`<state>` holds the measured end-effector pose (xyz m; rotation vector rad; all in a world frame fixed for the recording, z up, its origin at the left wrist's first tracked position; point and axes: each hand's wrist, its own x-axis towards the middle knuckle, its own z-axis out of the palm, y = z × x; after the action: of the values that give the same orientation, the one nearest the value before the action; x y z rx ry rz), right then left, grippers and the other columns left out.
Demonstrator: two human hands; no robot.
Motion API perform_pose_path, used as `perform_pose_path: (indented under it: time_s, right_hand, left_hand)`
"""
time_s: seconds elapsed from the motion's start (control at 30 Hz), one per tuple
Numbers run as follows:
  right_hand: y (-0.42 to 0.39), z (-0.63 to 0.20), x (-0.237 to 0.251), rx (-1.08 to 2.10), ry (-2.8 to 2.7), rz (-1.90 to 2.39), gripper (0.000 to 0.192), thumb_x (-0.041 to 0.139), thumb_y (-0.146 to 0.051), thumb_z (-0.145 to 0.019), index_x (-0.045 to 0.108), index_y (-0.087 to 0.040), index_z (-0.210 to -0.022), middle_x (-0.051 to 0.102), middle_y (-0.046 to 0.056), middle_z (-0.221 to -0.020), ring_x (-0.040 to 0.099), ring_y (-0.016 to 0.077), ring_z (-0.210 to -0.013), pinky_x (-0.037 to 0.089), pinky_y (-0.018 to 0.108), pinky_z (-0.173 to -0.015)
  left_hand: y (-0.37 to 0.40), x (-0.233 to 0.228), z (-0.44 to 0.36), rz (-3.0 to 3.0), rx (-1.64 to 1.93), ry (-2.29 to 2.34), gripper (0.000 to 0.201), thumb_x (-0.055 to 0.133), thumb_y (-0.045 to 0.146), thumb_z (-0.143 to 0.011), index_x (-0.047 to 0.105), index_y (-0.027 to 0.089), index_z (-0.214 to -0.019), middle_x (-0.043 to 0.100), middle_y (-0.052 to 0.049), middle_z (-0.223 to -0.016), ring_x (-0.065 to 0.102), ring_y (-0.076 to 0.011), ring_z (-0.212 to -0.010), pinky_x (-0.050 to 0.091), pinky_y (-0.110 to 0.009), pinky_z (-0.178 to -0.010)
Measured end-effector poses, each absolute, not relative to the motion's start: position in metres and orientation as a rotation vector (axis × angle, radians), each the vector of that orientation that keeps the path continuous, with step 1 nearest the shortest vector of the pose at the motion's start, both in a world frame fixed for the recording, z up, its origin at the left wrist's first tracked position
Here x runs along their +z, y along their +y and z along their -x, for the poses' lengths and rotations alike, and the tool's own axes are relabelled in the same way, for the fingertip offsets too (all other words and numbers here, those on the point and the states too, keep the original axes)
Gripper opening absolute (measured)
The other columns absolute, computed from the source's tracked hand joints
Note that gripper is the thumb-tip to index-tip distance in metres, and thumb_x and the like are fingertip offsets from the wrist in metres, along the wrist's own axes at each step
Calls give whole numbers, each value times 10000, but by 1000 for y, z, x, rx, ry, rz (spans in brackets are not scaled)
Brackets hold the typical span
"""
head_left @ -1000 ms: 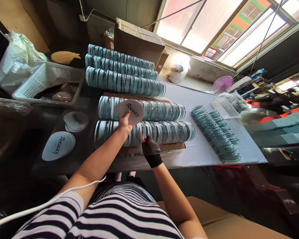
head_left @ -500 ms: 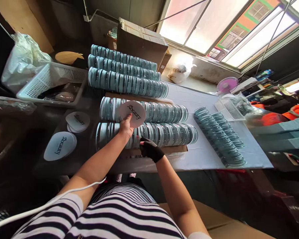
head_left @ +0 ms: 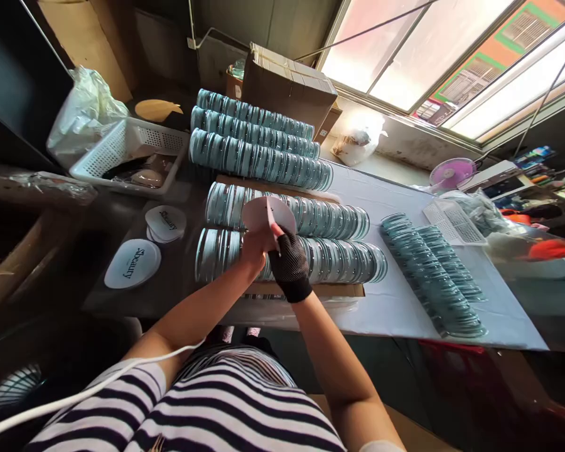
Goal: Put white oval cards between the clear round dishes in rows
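My left hand [head_left: 255,246] holds a white oval lid [head_left: 268,213] by its lower edge, above two rows of round blue-rimmed cases [head_left: 339,260] lying on a cardboard sheet [head_left: 329,290]. My right hand [head_left: 288,262], in a black dotted fingerless glove, has come up against the lid, its fingertip touching the lid's middle. The lid's plain side faces me now. More white lids printed "Sbeauty" [head_left: 132,263] lie in small piles on the dark table to the left, with another pile [head_left: 166,223] behind.
Three more rows of cases [head_left: 258,157] lie behind, in front of a cardboard box [head_left: 287,85]. A white basket [head_left: 127,154] stands at the back left. Overlapping rings [head_left: 433,276] lie on the white cloth [head_left: 395,301] at right, beside a small basket [head_left: 452,223] and pink fan [head_left: 449,172].
My right hand rose from the front row of cases to the lid in my left hand. The lid turned, so its printed face no longer shows. The view shifted left.
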<state>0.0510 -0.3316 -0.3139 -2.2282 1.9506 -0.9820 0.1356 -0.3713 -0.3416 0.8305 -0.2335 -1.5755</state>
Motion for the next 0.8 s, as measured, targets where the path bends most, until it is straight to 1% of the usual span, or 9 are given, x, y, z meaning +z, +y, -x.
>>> perform_pose_path:
  time_s: [0.07, 0.13, 0.2, 0.3, 0.43, 0.53, 0.63, 0.73, 0.8]
  right_hand:
    - [-332, -49, -316, -994, 2023, 2039, 443, 373, -193, -889, 584, -155, -1276, 662, 134, -1193, 627, 209, -1050, 508, 356, -925]
    - [-324, -40, -313, -1098, 2226, 1767, 420, 338, -255, -912, 616, -123, -1197, 702, 137, -1046, 650, 205, -908, 532, 325, -807]
    - [-300, -29, -310, -1110, 2423, 1617, 444, 357, -344, -922, 622, -107, -1188, 707, 146, -967, 655, 222, -834, 529, 320, -711]
    - [-242, -30, -317, -789, 2424, 1808, 472, 393, -359, -909, 604, -154, -1279, 721, 126, -957, 666, 224, -758, 515, 309, -651]
    - [-209, -60, -342, -390, 2208, 2003, 471, 356, -284, -934, 556, -250, -1360, 735, 83, -1011, 684, 202, -752, 501, 285, -658]
    - [-240, -84, -351, -218, 2196, 1968, 446, 395, -270, -938, 523, -239, -1364, 738, 90, -982, 699, 209, -812, 474, 269, -674]
    - [-275, -98, -348, -77, 2233, 1823, 383, 394, -298, -951, 523, -202, -1299, 735, 99, -932, 703, 225, -831, 462, 281, -680]
    - [-276, -97, -345, -112, 2208, 1766, 372, 410, -404, -939, 524, -203, -1230, 730, 88, -947, 702, 240, -842, 468, 298, -677]
    - [-265, -94, -351, -154, 2142, 1834, 361, 395, -424, -926, 545, -206, -1172, 728, 70, -929, 696, 234, -813, 472, 296, -656]
  left_hand:
    - [-371, -341, -140, -838, -1585, -242, 83, 747, 155, -730, 715, 147, -807, 742, -99, -832, 694, -248, -914, 509, -397, -920]
    - [-379, -341, -148, -817, -1576, -216, 145, 748, 186, -742, 719, 156, -881, 745, -99, -921, 686, -257, -971, 517, -414, -927]
    - [-391, -341, -160, -801, -1535, -146, 236, 775, 220, -726, 713, 172, -949, 740, -94, -996, 673, -269, -1025, 526, -442, -934]
    - [-410, -344, -176, -802, -1483, -58, 301, 764, 197, -743, 693, 196, -1035, 724, -87, -1082, 654, -264, -1079, 520, -476, -963]
    - [-421, -352, -182, -816, -1474, -20, 361, 743, 175, -769, 668, 200, -1121, 712, -95, -1128, 654, -256, -1087, 514, -493, -979]
    - [-422, -353, -181, -815, -1484, -8, 419, 757, 182, -763, 650, 203, -1168, 707, -98, -1155, 659, -243, -1085, 516, -481, -982]
    - [-416, -344, -185, -825, -1533, 10, 346, 678, 161, -835, 638, 185, -1178, 710, -94, -1156, 661, -221, -1093, 509, -467, -993]
    - [-404, -333, -193, -898, -1621, 8, 175, 561, 175, -920, 673, 163, -1054, 748, -62, -1053, 641, -179, -1140, 475, -398, -1044]
    - [-400, -332, -198, -1001, -1620, -16, 193, 508, 238, -956, 685, 215, -883, 771, 19, -955, 612, -138, -1186, 453, -357, -1071]
